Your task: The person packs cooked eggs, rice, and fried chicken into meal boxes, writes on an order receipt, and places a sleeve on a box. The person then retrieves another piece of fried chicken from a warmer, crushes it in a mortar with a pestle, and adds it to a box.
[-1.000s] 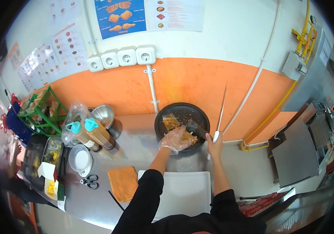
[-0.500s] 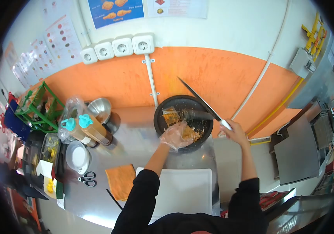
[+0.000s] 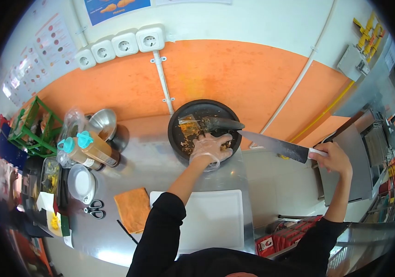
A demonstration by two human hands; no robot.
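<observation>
My left hand (image 3: pixel 208 147), in a clear plastic glove, rests with fingers spread over crumbly chopped food at the near side of a wide black mortar (image 3: pixel 175 142). It looks open, though its palm side is hidden. Beyond my fingertips a dark pestle (image 3: pixel 225 123) lies in the mortar, its end towards the right rim. A small clear plastic packet (image 3: pixel 189 127) with orange-brown contents lies left of the pestle. Out past the table's right edge, my bare right hand (image 3: pixel 332 158) is closed round the white handle of a large knife (image 3: pixel 276 144), its blade pointing left towards the mortar.
In front of me lies a white tray (image 3: pixel 211 221), with an orange cloth (image 3: pixel 133 210) and scissors (image 3: pixel 95 209) to its left. Farther left stand sauce bottles (image 3: pixel 98 148), a metal bowl (image 3: pixel 103 122), a white container (image 3: pixel 82 182) and a green rack (image 3: pixel 36 127).
My right hand has carried the knife right and down, away from above the mortar, and its blade now lies flatter. My left hand's fingers have spread over the food. The view has shifted slightly.
</observation>
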